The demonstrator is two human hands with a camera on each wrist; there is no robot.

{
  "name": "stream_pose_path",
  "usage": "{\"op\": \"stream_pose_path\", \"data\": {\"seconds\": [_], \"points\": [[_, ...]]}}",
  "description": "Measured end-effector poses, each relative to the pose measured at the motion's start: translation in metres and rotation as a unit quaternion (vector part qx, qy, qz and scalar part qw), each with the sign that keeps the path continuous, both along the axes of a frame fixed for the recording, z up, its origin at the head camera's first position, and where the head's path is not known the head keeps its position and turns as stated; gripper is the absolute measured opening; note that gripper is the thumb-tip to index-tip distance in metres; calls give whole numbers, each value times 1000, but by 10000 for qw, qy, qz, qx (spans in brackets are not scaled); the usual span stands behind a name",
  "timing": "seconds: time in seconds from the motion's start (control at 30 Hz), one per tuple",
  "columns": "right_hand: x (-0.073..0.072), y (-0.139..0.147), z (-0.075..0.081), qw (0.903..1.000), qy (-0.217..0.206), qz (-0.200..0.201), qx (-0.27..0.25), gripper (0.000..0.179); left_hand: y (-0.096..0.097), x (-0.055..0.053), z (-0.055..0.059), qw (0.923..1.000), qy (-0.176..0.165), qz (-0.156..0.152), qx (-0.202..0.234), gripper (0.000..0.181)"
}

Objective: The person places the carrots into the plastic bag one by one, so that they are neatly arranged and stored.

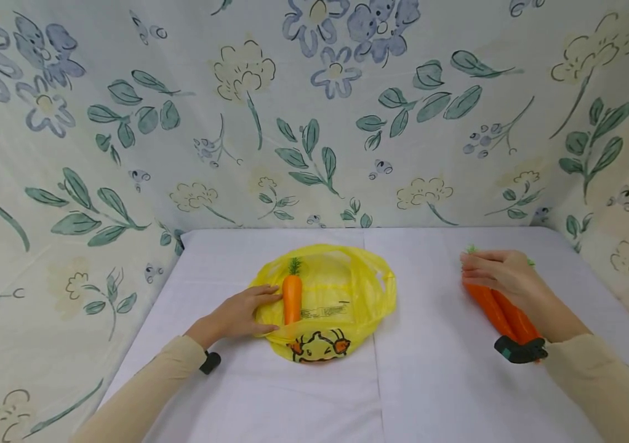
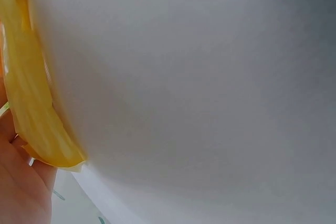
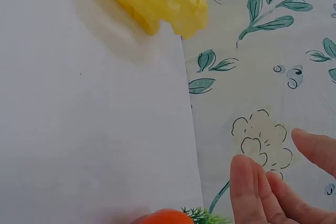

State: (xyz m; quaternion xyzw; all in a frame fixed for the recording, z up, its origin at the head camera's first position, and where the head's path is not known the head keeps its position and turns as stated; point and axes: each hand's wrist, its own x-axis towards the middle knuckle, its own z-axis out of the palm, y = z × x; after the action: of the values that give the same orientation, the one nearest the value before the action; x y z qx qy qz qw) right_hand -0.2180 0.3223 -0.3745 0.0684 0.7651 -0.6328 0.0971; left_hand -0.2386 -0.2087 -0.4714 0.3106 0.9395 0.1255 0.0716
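A yellow plastic bag (image 1: 368, 295) with a cartoon face on its front lies with its mouth open on the table. One carrot (image 1: 292, 295) with a green tuft rests in it, along the left side. My left hand (image 1: 239, 314) grips the bag's left rim, fingertips right at the carrot and thumb toward the front. In the left wrist view, the bag's yellow edge (image 2: 39, 108) folds over the fingers. On the right, my right hand (image 1: 505, 277) is over more carrots (image 1: 500, 314) lying side by side, and partly hides them. In the right wrist view its thumb and fingers stand apart, holding nothing.
A white cloth covers the table (image 1: 314, 400), with a seam running down its middle. Behind and at both sides hangs a floral curtain (image 1: 314, 141). A dark wrist strap (image 1: 520, 349) sits on the right wrist, near the carrots.
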Motion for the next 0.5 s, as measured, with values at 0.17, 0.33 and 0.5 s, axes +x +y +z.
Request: {"op": "stream_pose_path", "data": {"seconds": [0.17, 0.33, 0.5], "points": [[6, 12, -6, 9993, 58, -38, -370, 51, 0, -1, -3, 10000, 21, 10, -28, 76], [8, 27, -16, 9986, 154, -52, -503, 15, 0, 0, -1, 10000, -19, 17, -18, 75], [6, 45, -30, 9992, 245, 4, -325, 17, 1, 0, 0, 10000, -8, 32, -79, 76]]}}
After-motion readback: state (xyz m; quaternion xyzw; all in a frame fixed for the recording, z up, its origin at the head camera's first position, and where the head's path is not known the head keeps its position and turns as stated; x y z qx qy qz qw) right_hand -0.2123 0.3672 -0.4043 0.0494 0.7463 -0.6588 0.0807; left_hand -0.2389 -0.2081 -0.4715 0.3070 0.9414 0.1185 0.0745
